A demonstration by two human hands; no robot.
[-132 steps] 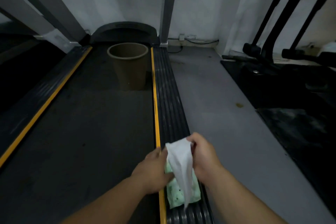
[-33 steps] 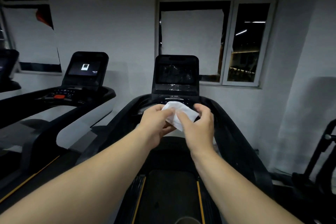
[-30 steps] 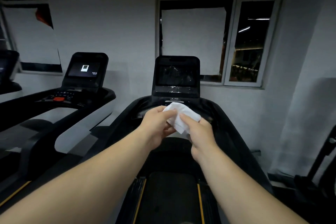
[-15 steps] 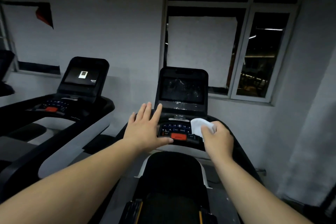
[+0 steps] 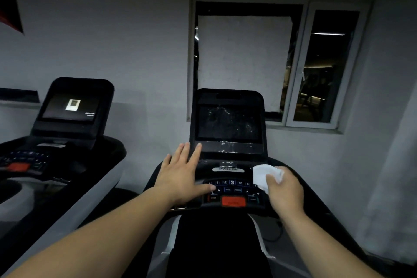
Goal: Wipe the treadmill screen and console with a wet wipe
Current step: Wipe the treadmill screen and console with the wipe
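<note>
White wet wipe (image 5: 261, 176), bunched into a wad, pinched in the fingers of the right hand (image 5: 285, 189), pressed at the right end of the keypad (image 5: 232, 189) on the treadmill console (image 5: 228, 170). Long axis of the wad running roughly from near-right up to far-left, free corner aimed toward the grey brand plate (image 5: 228, 169). Just left of the wipe, rows of dim blue keys, then a red stop button (image 5: 233, 201) at the console's near edge. Left hand (image 5: 180, 177) flat on the console's left side, fingers spread and gripping nothing, thumb tip on the keypad's left end, fingertips reaching the lower left corner of the screen housing. Dark treadmill screen (image 5: 228, 122) tilted back above the console, smeared and untouched. Open room between the two hands and over the whole screen. Further left, well apart, a second treadmill (image 5: 74, 117) with a lit display. Behind, a wall and a window (image 5: 325, 74).
</note>
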